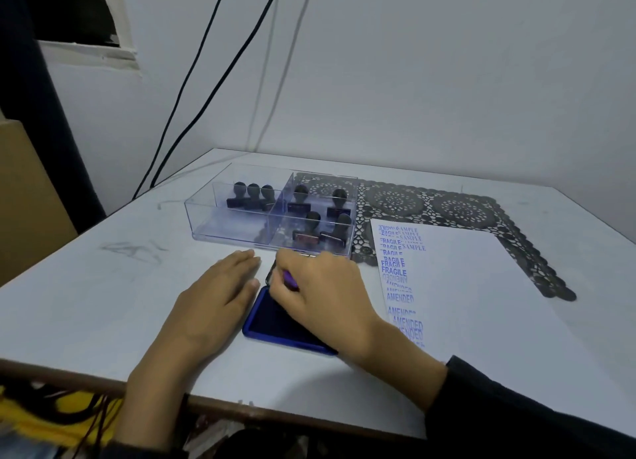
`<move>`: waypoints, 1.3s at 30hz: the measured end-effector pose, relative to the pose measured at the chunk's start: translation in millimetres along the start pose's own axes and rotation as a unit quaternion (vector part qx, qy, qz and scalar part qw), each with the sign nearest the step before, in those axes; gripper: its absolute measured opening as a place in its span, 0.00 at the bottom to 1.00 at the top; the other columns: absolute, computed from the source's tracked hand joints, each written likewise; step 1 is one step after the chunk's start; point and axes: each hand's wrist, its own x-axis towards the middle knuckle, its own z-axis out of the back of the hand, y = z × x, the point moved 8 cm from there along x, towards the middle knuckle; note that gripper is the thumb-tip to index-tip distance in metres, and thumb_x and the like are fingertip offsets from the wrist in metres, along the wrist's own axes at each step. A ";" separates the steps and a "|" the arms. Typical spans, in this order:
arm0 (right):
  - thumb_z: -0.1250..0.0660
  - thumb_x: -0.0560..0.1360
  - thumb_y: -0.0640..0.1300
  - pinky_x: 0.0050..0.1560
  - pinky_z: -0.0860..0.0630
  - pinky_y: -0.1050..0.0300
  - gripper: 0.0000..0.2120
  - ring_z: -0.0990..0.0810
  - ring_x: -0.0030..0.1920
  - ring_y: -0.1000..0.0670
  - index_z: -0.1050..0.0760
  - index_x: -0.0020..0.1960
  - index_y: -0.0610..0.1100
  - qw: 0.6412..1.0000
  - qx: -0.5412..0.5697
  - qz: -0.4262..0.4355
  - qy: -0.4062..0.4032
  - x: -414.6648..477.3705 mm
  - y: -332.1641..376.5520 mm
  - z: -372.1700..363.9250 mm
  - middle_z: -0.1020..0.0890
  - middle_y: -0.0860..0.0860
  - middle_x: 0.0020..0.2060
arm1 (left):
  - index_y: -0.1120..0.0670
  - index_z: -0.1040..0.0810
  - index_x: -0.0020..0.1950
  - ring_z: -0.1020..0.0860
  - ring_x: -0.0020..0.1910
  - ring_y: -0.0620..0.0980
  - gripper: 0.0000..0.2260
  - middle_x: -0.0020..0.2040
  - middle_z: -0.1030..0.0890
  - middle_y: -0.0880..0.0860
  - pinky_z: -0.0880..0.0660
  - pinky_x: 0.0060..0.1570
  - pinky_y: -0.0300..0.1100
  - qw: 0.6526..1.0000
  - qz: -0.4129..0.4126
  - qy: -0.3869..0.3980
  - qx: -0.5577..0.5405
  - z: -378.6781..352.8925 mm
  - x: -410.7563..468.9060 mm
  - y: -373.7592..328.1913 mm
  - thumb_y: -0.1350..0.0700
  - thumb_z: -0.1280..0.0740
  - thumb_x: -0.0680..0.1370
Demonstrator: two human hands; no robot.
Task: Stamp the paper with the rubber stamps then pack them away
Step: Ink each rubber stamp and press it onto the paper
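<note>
Curled round a small purple object [290, 279], the fingers of the right hand [320, 286] grip it over the far end of the open blue ink pad [275, 321]; whether this is a stamp or part of the pad cannot be told. Just left of the pad, the left hand [220, 293] rests flat on the white table [103, 286], fingers straight and together, holding nothing. Beyond both hands stands a clear plastic tray [206, 224], with three rubber stamps [253, 197] upright in its far left compartment and four more stamps [311, 224] in its right one. To the right lies the paper [481, 286], its left edge lined with blue FRAGILE, SAMPLE and AMENDED prints, some overlapping. A black lace mat [461, 210] lies under the tray's right part and the paper's far edge.
</note>
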 end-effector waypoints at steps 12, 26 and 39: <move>0.42 0.75 0.50 0.25 0.51 0.64 0.10 0.40 0.24 0.52 0.38 0.36 0.51 1.000 -0.017 0.016 -0.010 -8.6 8.0 7.5 0.36 0.56 0.24 | 0.46 0.35 0.74 0.38 0.73 0.43 0.19 0.74 0.36 0.43 0.38 0.70 0.45 1.000 -0.005 0.003 -0.008 -1.3 2.0 0.1 0.50 0.43 0.82; 0.35 0.70 0.57 0.35 0.39 0.55 0.22 0.33 0.31 0.47 0.31 0.34 0.37 0.967 0.077 -0.242 0.027 16.4 -196.8 63.8 0.31 0.48 0.27 | 0.46 0.40 0.76 0.43 0.72 0.37 0.23 0.75 0.40 0.42 0.49 0.66 0.30 0.983 -0.170 0.012 -0.075 -43.8 -9.8 -175.1 0.46 0.45 0.81; 0.34 0.70 0.45 0.33 0.39 0.58 0.14 0.33 0.31 0.48 0.37 0.30 0.45 0.956 0.026 -0.278 0.095 18.8 -231.3 20.4 0.31 0.49 0.27 | 0.53 0.55 0.79 0.59 0.77 0.44 0.42 0.79 0.57 0.50 0.65 0.65 0.33 0.978 -0.132 0.140 0.079 -113.6 -6.9 -182.2 0.37 0.67 0.66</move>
